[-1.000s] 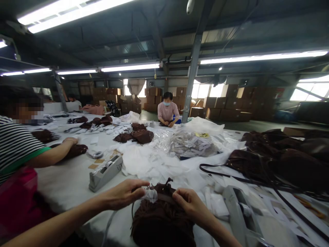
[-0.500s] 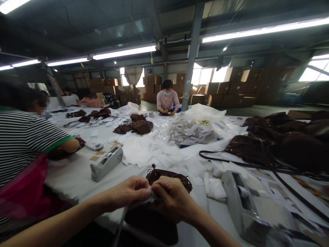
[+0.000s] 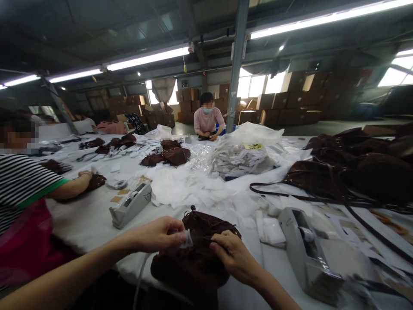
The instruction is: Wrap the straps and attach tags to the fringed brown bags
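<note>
A dark brown soft bag point(image 3: 196, 262) with thin cords at its top lies on the table's near edge, between my two hands. My left hand point(image 3: 169, 234) is closed, thumb against fingers, on a small piece of thin white wrapping point(image 3: 187, 240) over the bag's left side. On the right, my right hand point(image 3: 230, 252) pinches a thin brown cord point(image 3: 208, 238) of the bag. The bag's lower part hangs in shadow near my body, so its shape there is hard to make out.
Grey tape dispensers stand left point(image 3: 130, 206) and right point(image 3: 308, 254). A folded white packet point(image 3: 270, 228) lies beside the right one. Brown bags point(image 3: 364, 176) pile up at right, white sheets point(image 3: 183, 187) ahead. A co-worker in stripes point(image 3: 29, 176) works at left, another person point(image 3: 209, 118) opposite.
My hands were together at the white wrapping; now they are apart, the right one having moved right and down onto the cord. The co-worker's arm at left has shifted.
</note>
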The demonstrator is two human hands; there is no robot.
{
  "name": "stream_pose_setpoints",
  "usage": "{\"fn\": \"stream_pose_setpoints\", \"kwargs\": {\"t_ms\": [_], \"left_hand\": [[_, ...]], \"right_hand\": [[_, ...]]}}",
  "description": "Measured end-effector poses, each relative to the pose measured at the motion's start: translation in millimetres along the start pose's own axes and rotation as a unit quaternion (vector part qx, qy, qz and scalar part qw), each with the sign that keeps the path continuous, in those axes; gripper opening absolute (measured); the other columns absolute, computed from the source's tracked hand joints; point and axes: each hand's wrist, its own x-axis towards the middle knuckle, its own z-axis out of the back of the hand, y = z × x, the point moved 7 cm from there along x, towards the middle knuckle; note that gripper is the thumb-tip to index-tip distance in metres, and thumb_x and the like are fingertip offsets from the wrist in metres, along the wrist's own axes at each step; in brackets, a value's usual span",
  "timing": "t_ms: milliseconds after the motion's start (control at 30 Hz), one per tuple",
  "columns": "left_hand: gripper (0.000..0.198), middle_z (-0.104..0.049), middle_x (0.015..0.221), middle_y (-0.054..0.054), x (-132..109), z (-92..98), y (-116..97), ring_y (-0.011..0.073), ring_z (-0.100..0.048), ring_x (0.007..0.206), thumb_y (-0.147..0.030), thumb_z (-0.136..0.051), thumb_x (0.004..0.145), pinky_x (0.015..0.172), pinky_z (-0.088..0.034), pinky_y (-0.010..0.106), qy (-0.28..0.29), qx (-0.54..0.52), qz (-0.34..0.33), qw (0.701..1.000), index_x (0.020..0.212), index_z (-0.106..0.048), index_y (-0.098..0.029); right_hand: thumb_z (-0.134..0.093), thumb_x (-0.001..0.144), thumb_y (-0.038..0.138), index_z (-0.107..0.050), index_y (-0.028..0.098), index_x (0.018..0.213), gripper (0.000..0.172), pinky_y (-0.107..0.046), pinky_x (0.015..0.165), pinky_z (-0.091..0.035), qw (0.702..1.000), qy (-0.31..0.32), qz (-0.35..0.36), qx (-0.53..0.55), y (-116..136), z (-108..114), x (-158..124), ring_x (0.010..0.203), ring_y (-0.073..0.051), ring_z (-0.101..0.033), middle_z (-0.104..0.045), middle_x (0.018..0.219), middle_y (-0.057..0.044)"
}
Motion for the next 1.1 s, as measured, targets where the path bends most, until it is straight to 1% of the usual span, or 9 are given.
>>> {"fn": "stream_pose_setpoints", "kwargs": {"t_ms": [100,200,233,333,433,567,800,900,1100], "left_hand": [[0.029,-0.05,0.06,-0.004,9.8,-11.2,-15.2,0.0094,-0.042,0.055,-0.042,-0.052,0.083,0.049,-0.03,0.02,-0.013,0.034,-0.017,0.999,0.074,-0.056,-0.015],[0.027,-0.045,0.06,-0.004,15.8,-2.7,-28.3,0.0098,-0.04,0.059,-0.037,-0.054,0.082,0.053,-0.03,0.02,-0.056,0.056,-0.056,0.995,0.068,-0.055,-0.015],[0.026,-0.044,0.061,-0.004,16.8,4.0,-30.3,0.0098,-0.039,0.06,-0.037,-0.054,0.082,0.054,-0.03,0.021,-0.066,0.053,-0.061,0.995,0.068,-0.056,-0.014],[0.029,-0.043,0.06,-0.005,18.9,26.2,-32.2,0.0094,-0.036,0.058,-0.04,-0.054,0.082,0.053,-0.028,0.021,-0.066,0.041,-0.053,0.996,0.071,-0.057,-0.014],[0.034,-0.041,0.058,-0.005,21.6,41.6,-36.4,0.0087,-0.033,0.055,-0.046,-0.055,0.082,0.051,-0.025,0.021,-0.044,0.025,-0.033,0.998,0.071,-0.055,-0.014],[0.037,-0.041,0.058,-0.005,26.4,55.5,-45.2,0.0088,-0.032,0.053,-0.05,-0.053,0.082,0.05,-0.024,0.021,-0.019,0.047,-0.012,0.999,0.075,-0.058,-0.014],[0.029,-0.047,0.058,-0.004,36.1,92.6,-52.4,0.0104,-0.04,0.057,-0.04,-0.052,0.083,0.054,-0.028,0.021,-0.054,0.306,0.019,0.95,0.069,-0.06,-0.016],[0.027,-0.05,0.057,-0.003,41.2,86.3,-61.1,0.0106,-0.042,0.055,-0.038,-0.051,0.082,0.052,-0.028,0.021,-0.055,0.345,0.011,0.937,0.07,-0.061,-0.016],[0.032,-0.052,0.056,-0.001,60.6,35.9,-73.9,0.0107,-0.043,0.051,-0.039,-0.047,0.086,0.049,-0.03,0.021,-0.01,0.392,-0.031,0.92,0.067,-0.06,-0.016]], "right_hand": [[-0.047,0.086,0.019,-0.054,0.019,0.061,0.026,-0.028,0.067,-0.039,0.999,0.014,0.045,-0.017,20.7,-1.0,9.5,0.066,-0.016,-0.051,-0.055,0.06,0.0],[-0.055,0.083,0.018,-0.062,0.021,0.075,0.011,-0.035,0.084,-0.041,0.996,-0.014,0.084,0.013,24.5,8.3,9.3,0.076,-0.017,-0.057,-0.063,0.073,0.0],[-0.06,0.08,0.019,-0.064,0.023,0.086,0.009,-0.039,0.092,-0.038,0.995,-0.04,0.083,0.023,18.1,14.5,6.6,0.088,-0.02,-0.058,-0.066,0.086,-0.002],[-0.071,0.071,0.023,-0.058,0.027,0.117,0.048,-0.049,0.103,-0.033,0.989,-0.133,0.019,0.068,-20.4,28.7,-5.9,0.12,-0.029,-0.046,-0.056,0.126,-0.008],[-0.065,0.077,0.028,-0.047,0.027,0.131,0.057,-0.044,0.095,-0.046,0.969,-0.151,-0.049,0.188,-56.0,17.6,-12.0,0.122,-0.027,-0.047,-0.047,0.137,-0.008],[-0.057,0.085,0.034,-0.05,0.027,0.127,0.043,-0.034,0.082,-0.053,0.94,-0.18,-0.068,0.282,-67.3,1.1,-3.7,0.109,-0.023,-0.057,-0.056,0.128,-0.006],[-0.055,0.089,0.034,-0.067,0.023,0.101,0.021,-0.035,0.088,-0.048,0.944,-0.23,-0.032,0.234,-59.5,10.8,9.2,0.097,-0.021,-0.062,-0.069,0.101,-0.005],[-0.052,0.09,0.033,-0.068,0.021,0.097,0.021,-0.033,0.082,-0.048,0.956,-0.216,-0.013,0.198,-51.8,14.9,11.1,0.09,-0.02,-0.064,-0.071,0.093,-0.006],[-0.051,0.09,0.027,-0.066,0.019,0.081,0.019,-0.028,0.069,-0.042,0.979,-0.18,0.031,0.092,-29.0,15.6,15.0,0.074,-0.017,-0.06,-0.067,0.077,-0.004]]}}
